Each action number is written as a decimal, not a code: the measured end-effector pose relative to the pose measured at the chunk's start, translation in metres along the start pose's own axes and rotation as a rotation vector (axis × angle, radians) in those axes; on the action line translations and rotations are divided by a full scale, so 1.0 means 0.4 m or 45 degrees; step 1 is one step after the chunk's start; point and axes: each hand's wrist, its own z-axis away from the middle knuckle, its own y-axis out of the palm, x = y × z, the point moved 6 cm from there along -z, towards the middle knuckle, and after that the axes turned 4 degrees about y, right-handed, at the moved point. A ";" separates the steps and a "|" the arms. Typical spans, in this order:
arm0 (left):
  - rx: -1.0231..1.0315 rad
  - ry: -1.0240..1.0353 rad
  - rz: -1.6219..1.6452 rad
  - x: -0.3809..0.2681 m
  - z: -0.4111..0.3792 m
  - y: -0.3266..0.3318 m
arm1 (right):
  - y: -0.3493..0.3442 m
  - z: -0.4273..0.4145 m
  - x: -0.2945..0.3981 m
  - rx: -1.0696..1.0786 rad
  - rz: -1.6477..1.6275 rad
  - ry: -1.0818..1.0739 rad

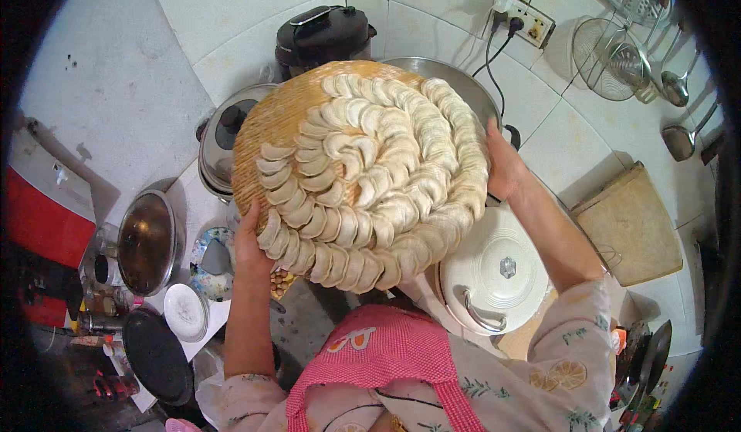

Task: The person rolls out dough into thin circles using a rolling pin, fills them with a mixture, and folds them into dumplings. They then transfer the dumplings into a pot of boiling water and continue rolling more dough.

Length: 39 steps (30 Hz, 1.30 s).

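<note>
A round woven tray [260,114], straw-coloured and dusted with flour, is held up in front of my chest. Overlapping rows of pale dumplings [399,154] curl across it in a spiral, leaving bare weave at the upper left. My left hand [253,241] grips the tray's lower left rim, its thumb on top and most fingers hidden beneath. On the opposite side my right hand [505,166] holds the right rim. Behind and below the tray, a large metal pan [463,79] shows only part of its rim and one dark handle.
A black electric cooker [324,35] stands behind the tray, with a lidded pot [223,137] to its left. At right are a white lidded pot [498,264] and a wooden board [631,224] against the tiles. Strainers [608,59] and ladles hang upper right; a metal basin [149,241] sits left.
</note>
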 end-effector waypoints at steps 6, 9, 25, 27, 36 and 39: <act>-0.117 0.111 0.058 0.015 0.024 0.029 | -0.016 -0.202 0.148 -0.422 0.739 -0.212; 0.214 0.113 0.191 0.019 0.024 0.026 | 0.043 -0.295 0.238 -0.510 1.678 -0.720; -0.259 0.321 -0.011 0.048 0.071 0.023 | 0.060 -0.439 0.282 0.033 2.466 -1.004; -0.243 0.333 0.000 0.055 0.070 0.009 | 0.052 -0.408 0.283 0.132 2.420 -1.095; -0.103 0.388 0.021 0.034 0.068 0.005 | 0.127 -0.291 0.166 0.488 2.615 -0.999; -0.189 0.344 0.047 0.050 0.072 0.002 | 0.060 -0.312 0.249 0.232 2.478 -0.807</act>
